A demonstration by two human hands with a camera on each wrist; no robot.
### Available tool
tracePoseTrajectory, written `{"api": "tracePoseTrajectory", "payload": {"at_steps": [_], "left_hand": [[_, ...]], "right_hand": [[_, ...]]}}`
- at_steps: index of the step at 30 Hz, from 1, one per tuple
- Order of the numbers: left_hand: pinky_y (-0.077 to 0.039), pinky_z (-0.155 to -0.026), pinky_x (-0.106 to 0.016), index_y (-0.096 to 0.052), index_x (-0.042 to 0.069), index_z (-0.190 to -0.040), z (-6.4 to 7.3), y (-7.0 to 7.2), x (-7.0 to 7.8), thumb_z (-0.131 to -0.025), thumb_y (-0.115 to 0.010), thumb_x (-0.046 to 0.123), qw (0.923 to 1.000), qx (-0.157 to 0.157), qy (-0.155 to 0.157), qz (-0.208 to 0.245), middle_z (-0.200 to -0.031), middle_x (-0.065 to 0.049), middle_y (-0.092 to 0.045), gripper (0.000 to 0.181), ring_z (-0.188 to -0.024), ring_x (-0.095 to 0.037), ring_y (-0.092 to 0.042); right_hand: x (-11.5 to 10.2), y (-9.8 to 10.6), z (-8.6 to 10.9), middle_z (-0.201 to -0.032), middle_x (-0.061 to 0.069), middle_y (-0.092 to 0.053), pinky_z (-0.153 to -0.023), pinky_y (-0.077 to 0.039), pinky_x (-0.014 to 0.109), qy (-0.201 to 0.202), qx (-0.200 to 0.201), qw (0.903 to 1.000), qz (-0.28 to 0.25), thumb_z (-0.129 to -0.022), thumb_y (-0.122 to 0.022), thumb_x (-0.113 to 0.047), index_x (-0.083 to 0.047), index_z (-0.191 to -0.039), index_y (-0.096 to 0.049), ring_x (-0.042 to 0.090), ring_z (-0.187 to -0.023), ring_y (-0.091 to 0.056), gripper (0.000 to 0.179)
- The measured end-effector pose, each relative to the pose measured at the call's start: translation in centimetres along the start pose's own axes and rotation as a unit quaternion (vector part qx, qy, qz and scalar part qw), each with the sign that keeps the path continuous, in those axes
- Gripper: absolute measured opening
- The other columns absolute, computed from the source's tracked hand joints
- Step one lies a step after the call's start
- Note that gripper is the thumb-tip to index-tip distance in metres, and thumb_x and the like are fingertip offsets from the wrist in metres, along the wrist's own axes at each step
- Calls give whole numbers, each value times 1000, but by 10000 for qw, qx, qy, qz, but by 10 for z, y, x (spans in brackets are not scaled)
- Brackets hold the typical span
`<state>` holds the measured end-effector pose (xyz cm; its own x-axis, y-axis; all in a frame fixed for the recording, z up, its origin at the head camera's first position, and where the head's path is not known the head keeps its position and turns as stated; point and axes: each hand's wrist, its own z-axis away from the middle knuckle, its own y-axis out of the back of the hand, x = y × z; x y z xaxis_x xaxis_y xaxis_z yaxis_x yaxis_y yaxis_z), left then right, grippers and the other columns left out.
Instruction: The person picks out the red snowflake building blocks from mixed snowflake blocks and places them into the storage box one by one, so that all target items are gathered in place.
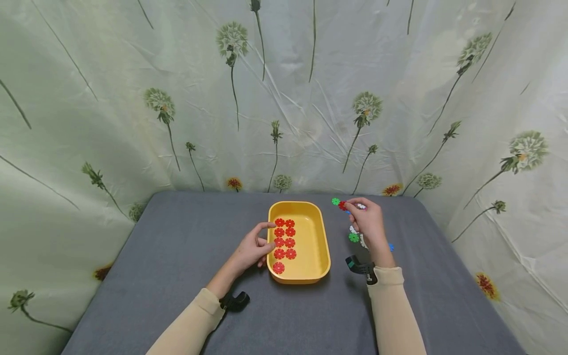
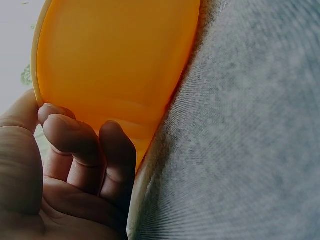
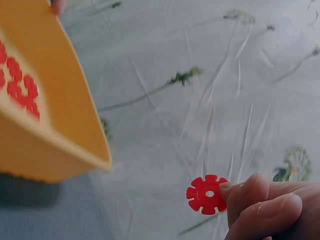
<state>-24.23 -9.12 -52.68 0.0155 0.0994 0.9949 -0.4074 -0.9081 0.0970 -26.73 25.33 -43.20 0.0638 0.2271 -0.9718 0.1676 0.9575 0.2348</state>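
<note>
A yellow plastic tray [image 1: 312, 241] stands mid-table in the head view. Inside it, along the left half, several red notched discs [image 1: 290, 242] lie in two columns, with a single one at the near end. My left hand [image 1: 248, 251] holds the tray's left side; in the left wrist view its thumb [image 2: 20, 145] hooks over the rim and the fingers curl against the outer wall. To the tray's right, my right hand [image 1: 369, 222] pinches a red notched disc [image 3: 200, 196] by its edge, above the table.
Around and beneath my right hand lie loose discs: a green one [image 1: 336, 201] at the back, another green disc [image 1: 353, 237], a white disc [image 1: 353, 229] and a blue disc [image 1: 391, 247]. The grey table [image 1: 199, 236] backs onto a floral curtain [image 1: 310, 123].
</note>
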Motion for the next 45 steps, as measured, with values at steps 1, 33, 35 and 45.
{"api": "tracePoseTrajectory", "payload": {"at_steps": [1,33,35,45], "left_hand": [[-46,-45,-26,-42,13,-154,0,0,0,-103,-67,11,10000,-1,-4,-4,-60,2,-58,57,-45,-14,-49],[-47,-45,-26,-43,15,-153,1,0,1,-103,-67,14,10000,-34,58,29,-60,4,-59,56,-46,-13,-50],[-47,-45,-26,-43,16,-153,1,0,1,-103,-68,13,10000,-28,56,25,-59,4,-59,56,-46,-13,-50],[-47,-46,-26,-41,12,-154,-1,0,1,-102,-68,13,10000,-55,2,-31,-59,4,-58,59,-45,-13,-50]], "right_hand": [[-3,-2,2,-58,-3,-58,-42,-39,20,23,-49,10000,-2,-102,-73,-26,-1,-119,-67,5,-40,-43,32],[-4,-82,30,-56,-4,-54,-42,-34,21,132,-3201,9419,1006,-101,-72,-19,-2,-110,-72,8,-40,-38,20],[-3,-86,31,-55,-3,-53,-42,-34,22,163,-3384,9347,1072,-101,-72,-20,-2,-109,-71,9,-40,-37,19],[9,-95,31,-54,-4,-55,-42,-33,21,26,-4395,8891,1277,-98,-72,-14,-3,-101,-74,6,-39,-37,12]]}}
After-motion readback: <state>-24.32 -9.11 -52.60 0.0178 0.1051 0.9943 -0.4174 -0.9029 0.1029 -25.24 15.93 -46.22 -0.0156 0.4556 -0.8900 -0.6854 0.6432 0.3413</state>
